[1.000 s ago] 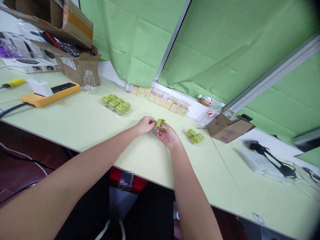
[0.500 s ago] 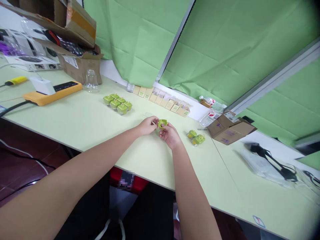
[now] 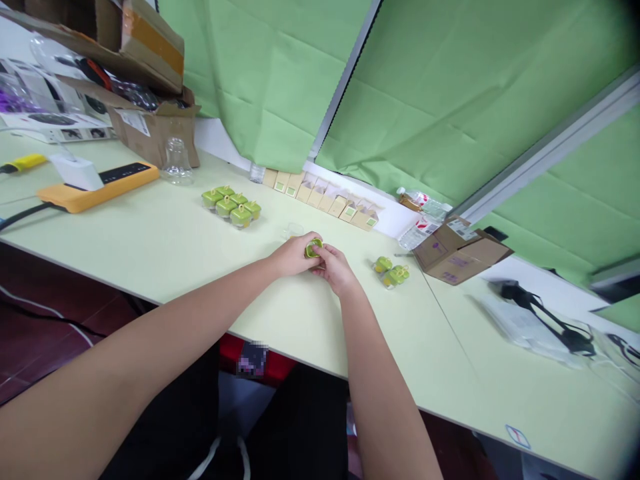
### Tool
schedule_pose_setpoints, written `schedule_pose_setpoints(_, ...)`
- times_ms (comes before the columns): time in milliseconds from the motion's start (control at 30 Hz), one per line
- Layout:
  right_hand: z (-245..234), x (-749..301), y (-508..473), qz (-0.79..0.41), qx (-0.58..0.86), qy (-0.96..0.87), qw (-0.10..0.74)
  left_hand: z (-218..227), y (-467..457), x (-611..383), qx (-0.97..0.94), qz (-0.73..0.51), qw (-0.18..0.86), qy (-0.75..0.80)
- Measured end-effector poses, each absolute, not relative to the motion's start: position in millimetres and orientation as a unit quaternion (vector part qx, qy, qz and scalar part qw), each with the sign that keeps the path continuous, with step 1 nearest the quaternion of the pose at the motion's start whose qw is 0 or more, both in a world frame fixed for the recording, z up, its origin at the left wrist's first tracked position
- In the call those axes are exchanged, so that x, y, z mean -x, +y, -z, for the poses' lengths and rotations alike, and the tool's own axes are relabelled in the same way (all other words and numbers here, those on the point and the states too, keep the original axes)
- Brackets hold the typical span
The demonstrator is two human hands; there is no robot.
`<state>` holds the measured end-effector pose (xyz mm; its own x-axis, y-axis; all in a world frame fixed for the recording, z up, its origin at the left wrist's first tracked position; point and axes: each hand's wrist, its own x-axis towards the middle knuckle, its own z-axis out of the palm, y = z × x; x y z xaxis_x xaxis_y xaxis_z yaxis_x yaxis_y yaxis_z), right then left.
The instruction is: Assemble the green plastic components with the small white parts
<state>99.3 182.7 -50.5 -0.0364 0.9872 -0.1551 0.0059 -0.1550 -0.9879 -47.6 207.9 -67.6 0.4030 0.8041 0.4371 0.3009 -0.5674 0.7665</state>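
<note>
Both my hands meet over the pale green table (image 3: 165,247), pinching a small green plastic piece (image 3: 313,248) between them. My left hand (image 3: 293,257) closes on it from the left, my right hand (image 3: 335,267) from the right. A small clear cup (image 3: 293,231) stands just beyond my left hand. Several finished green pieces (image 3: 231,207) sit in a cluster to the left. A few loose green pieces (image 3: 393,273) lie to the right of my right hand.
A row of small cardboard boxes (image 3: 323,197) lines the back edge under green curtains. An orange power strip (image 3: 97,187), a clear bottle (image 3: 177,161) and open cartons (image 3: 150,127) stand at the left. A brown box (image 3: 460,250) and bagged black cables (image 3: 540,320) lie at the right.
My hands have lowered toward the table and drawn closer together. The green piece, held up and open before, is now tucked between my fingers.
</note>
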Motion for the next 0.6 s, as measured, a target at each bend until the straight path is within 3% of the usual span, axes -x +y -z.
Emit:
schedule_pose_setpoints(100, 49.3, -103.1, 185.7, -0.511, 0.534, -0.462, 0.490, 66.3, 208.9, 48.3, -0.770, -0.442, 0.288, 0.358)
schedule_pose_setpoints(200, 51.6, -113.8, 190.4, -0.295, 0.623, -0.468, 0.554, 66.0, 209.9, 49.6, -0.761, -0.457, 0.266, 0.377)
schedule_pose_setpoints(300, 59.7, -125.9, 193.7, -0.094, 0.688, -0.539, 0.477, 67.1, 211.0, 50.5, -0.757, -0.457, 0.266, 0.383)
schedule_pose_setpoints(433, 71.5, -129.8, 193.8, -0.087, 0.685, -0.652, 0.312, 68.7, 212.1, 50.9, -0.753, -0.456, 0.278, 0.385)
schedule_pose_setpoints(500, 73.5, -127.1, 193.3, -0.079, 0.678, -0.666, 0.301, 69.1, 212.6, 51.2, -0.752, -0.454, 0.278, 0.388)
schedule_pose_setpoints(600, 72.1, -123.7, 193.5, -0.090, 0.692, -0.626, 0.349, 69.4, 213.3, 51.7, -0.752, -0.454, 0.275, 0.390)
